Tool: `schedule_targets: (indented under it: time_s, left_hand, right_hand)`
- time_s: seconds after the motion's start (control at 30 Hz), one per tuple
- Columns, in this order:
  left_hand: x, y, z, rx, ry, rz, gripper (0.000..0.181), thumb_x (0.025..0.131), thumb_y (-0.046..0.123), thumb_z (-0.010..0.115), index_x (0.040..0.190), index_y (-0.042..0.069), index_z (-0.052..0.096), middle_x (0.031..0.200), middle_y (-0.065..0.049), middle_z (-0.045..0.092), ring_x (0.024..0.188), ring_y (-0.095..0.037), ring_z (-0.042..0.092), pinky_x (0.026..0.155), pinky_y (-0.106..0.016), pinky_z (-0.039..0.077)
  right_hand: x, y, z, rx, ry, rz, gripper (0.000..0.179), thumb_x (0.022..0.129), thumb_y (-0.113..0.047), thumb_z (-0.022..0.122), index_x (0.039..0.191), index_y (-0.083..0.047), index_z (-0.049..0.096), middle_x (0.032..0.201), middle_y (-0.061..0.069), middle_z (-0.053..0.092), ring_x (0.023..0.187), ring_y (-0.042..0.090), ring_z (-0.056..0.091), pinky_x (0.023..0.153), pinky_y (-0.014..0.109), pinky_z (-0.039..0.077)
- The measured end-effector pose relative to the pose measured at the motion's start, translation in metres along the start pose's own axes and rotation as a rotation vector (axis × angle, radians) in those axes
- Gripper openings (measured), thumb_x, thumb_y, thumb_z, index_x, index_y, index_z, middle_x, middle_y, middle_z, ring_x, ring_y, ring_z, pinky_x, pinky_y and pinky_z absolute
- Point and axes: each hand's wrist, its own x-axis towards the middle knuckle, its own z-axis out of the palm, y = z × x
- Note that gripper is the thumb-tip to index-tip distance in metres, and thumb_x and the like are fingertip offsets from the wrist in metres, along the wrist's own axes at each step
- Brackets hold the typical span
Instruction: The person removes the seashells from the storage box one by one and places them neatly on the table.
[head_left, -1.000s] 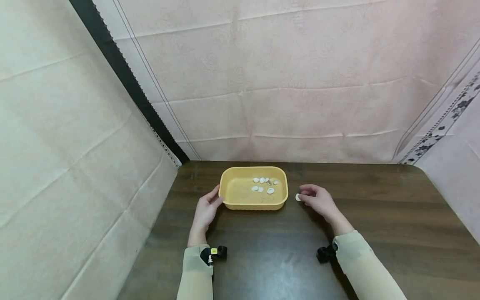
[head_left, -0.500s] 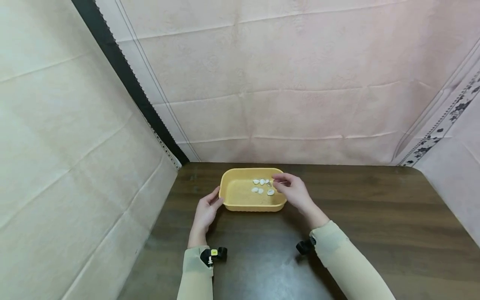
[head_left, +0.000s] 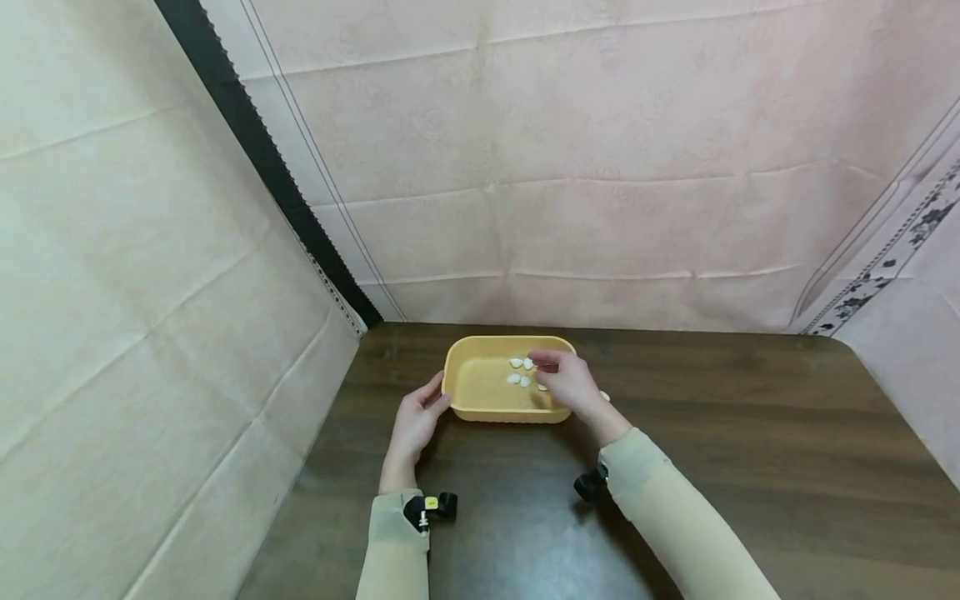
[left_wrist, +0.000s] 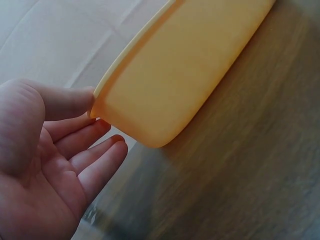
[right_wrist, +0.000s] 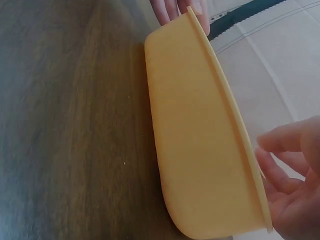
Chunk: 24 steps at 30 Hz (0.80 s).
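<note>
My left hand (head_left: 415, 422) grips the left end of a shallow yellow plastic tray (head_left: 480, 417), its thumb at the rim and fingers beneath. In the left wrist view the other fingers are spread below the tray's corner. Small white, shell-like pieces (head_left: 514, 378) lie in the middle of the tray. Over the tray's right part, my right hand (head_left: 573, 385) reaches in with bent fingers and covers some pieces. The right wrist view has its thumb and fingers close together beyond the tray wall (right_wrist: 205, 125); I cannot tell whether they hold a piece.
One white piece (head_left: 604, 397) lies on the brown wooden table (head_left: 720, 433), right of the tray and partly behind the right wrist. Pale cloth hangs (head_left: 585, 225) behind the table and along both sides.
My right hand has moved left from the table beside the tray, where it touched a white piece, to above the tray's pieces. The left hand keeps its grip on the tray.
</note>
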Motion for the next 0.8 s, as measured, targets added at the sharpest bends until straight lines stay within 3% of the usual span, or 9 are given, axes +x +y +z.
schedule_targets:
  time_s: [0.37,0.5,0.8]
  left_hand:
    - [-0.004,0.001,-0.002,0.012,0.000,0.001,0.051,0.105,0.005,0.068,0.154,0.004,0.057,0.159,-0.015,0.053,0.145,-0.033,0.053,0.116,-0.048,0.045]
    - [-0.003,0.002,-0.001,0.010,-0.002,0.001,0.050,0.105,0.006,0.068,0.154,0.005,0.057,0.159,-0.014,0.053,0.145,-0.033,0.052,0.116,-0.047,0.045]
    - [-0.002,0.002,0.000,0.020,-0.001,0.000,0.051,0.105,0.005,0.066,0.155,0.003,0.054,0.160,-0.014,0.051,0.146,-0.033,0.050,0.116,-0.047,0.044]
  right_hand:
    - [0.009,-0.003,0.006,-0.077,-0.105,0.107,0.044,0.101,-0.003,0.065,0.144,0.004,0.064,0.144,0.023,0.065,0.129,0.037,0.062,0.107,0.051,0.054]
    - [0.011,-0.006,0.005,-0.057,-0.125,0.150,0.044,0.100,-0.001,0.065,0.144,0.006,0.064,0.143,0.024,0.065,0.126,0.035,0.062,0.106,0.047,0.055]
    - [0.018,-0.002,0.010,-0.033,-0.131,0.148,0.043,0.096,0.007,0.063,0.138,0.005,0.068,0.134,0.021,0.071,0.114,0.028,0.064,0.091,0.032,0.055]
